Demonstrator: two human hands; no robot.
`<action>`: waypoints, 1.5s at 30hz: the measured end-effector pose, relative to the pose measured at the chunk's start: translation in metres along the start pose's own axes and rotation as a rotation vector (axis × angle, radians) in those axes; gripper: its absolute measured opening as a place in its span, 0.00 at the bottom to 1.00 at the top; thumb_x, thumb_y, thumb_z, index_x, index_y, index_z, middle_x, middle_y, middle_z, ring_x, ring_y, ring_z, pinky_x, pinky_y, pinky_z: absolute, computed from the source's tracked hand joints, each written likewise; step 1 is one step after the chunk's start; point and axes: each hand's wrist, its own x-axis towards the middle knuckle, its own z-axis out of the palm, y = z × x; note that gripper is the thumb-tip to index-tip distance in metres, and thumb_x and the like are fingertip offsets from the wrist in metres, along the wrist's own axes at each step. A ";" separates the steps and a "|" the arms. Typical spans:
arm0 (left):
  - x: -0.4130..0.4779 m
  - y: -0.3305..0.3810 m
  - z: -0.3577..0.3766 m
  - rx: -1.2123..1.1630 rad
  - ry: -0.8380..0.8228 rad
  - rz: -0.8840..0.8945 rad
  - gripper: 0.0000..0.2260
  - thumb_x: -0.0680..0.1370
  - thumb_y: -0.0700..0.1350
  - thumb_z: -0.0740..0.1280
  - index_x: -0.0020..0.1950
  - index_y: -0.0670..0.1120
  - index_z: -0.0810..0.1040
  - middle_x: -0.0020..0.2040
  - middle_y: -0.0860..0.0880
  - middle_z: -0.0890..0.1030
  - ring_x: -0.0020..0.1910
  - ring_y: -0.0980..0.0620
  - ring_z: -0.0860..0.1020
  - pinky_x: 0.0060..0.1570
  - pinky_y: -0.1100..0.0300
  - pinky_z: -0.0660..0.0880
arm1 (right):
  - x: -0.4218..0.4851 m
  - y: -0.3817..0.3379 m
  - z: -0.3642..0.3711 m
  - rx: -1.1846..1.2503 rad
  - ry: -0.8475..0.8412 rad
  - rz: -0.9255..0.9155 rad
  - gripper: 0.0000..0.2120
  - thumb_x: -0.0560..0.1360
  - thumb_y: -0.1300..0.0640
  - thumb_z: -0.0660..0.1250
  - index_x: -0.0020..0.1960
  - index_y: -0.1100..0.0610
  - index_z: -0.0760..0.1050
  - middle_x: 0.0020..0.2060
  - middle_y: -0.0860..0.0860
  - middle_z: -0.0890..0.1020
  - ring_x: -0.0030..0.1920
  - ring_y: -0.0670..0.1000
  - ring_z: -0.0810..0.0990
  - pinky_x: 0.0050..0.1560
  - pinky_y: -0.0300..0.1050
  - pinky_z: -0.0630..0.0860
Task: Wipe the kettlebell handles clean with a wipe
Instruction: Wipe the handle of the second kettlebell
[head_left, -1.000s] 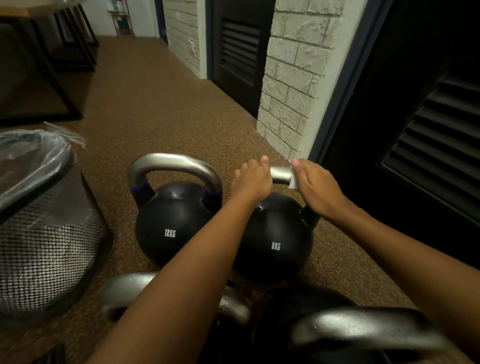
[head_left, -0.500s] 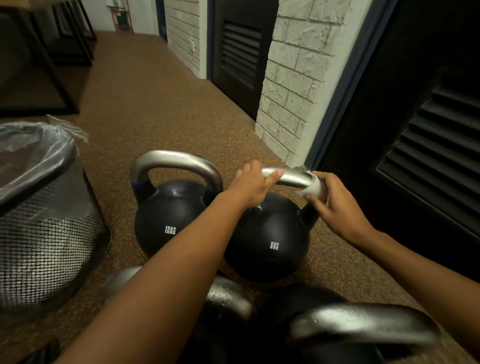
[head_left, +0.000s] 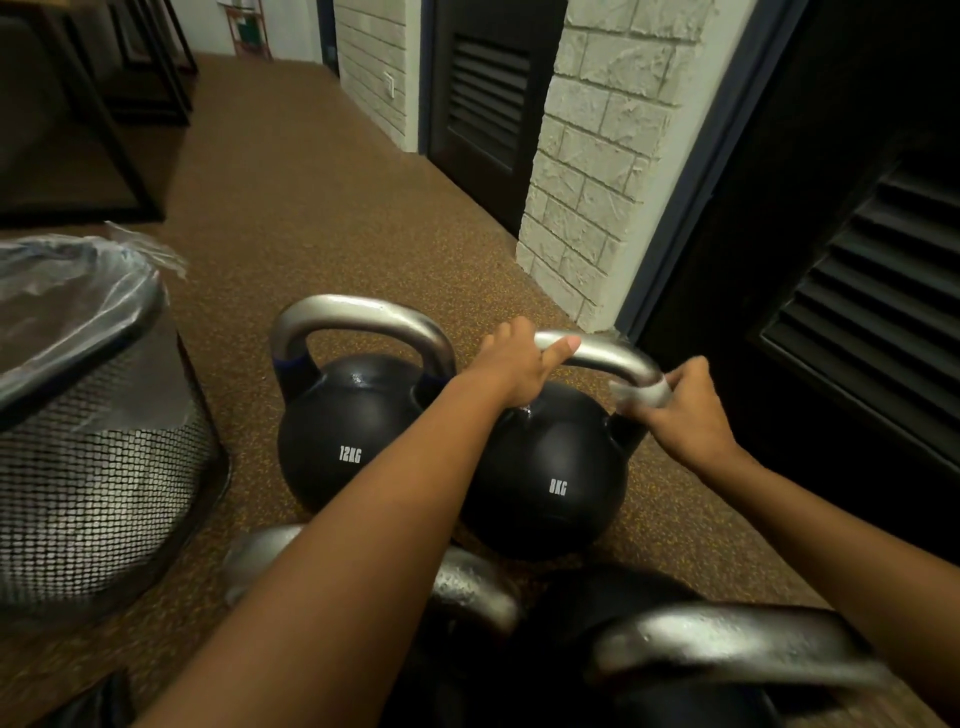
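Gym flooring: our left hand grips the kettlebell handle at left; our right hand pinches the wipe round its right bend.

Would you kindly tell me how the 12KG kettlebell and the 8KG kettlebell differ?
No hand holds the 12KG kettlebell; the 8KG kettlebell, right of it, has both on its handle: the left hand grips one end, the right hand presses a wipe round the other. The 12KG has blue bands at its handle's base; none shows on the 8KG. Both are black with silver handles.
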 end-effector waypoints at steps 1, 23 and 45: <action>0.000 0.000 0.000 0.000 -0.001 0.000 0.28 0.79 0.60 0.54 0.70 0.41 0.60 0.69 0.41 0.63 0.68 0.43 0.61 0.68 0.48 0.60 | 0.001 0.002 0.001 0.015 -0.032 0.091 0.24 0.67 0.54 0.75 0.51 0.57 0.62 0.51 0.57 0.73 0.49 0.56 0.75 0.48 0.57 0.76; 0.001 0.001 0.000 -0.025 -0.003 -0.014 0.28 0.79 0.60 0.54 0.70 0.42 0.59 0.69 0.41 0.63 0.68 0.43 0.62 0.66 0.49 0.61 | 0.005 -0.043 -0.003 -0.340 0.004 -0.476 0.16 0.71 0.56 0.71 0.50 0.53 0.64 0.47 0.50 0.71 0.42 0.50 0.73 0.41 0.53 0.77; 0.000 0.002 0.000 -0.023 -0.007 -0.022 0.28 0.79 0.60 0.54 0.69 0.41 0.60 0.69 0.41 0.62 0.68 0.43 0.61 0.66 0.49 0.60 | 0.023 -0.044 -0.019 -0.040 -0.485 -0.210 0.17 0.75 0.57 0.65 0.61 0.54 0.64 0.52 0.54 0.72 0.49 0.51 0.74 0.49 0.49 0.76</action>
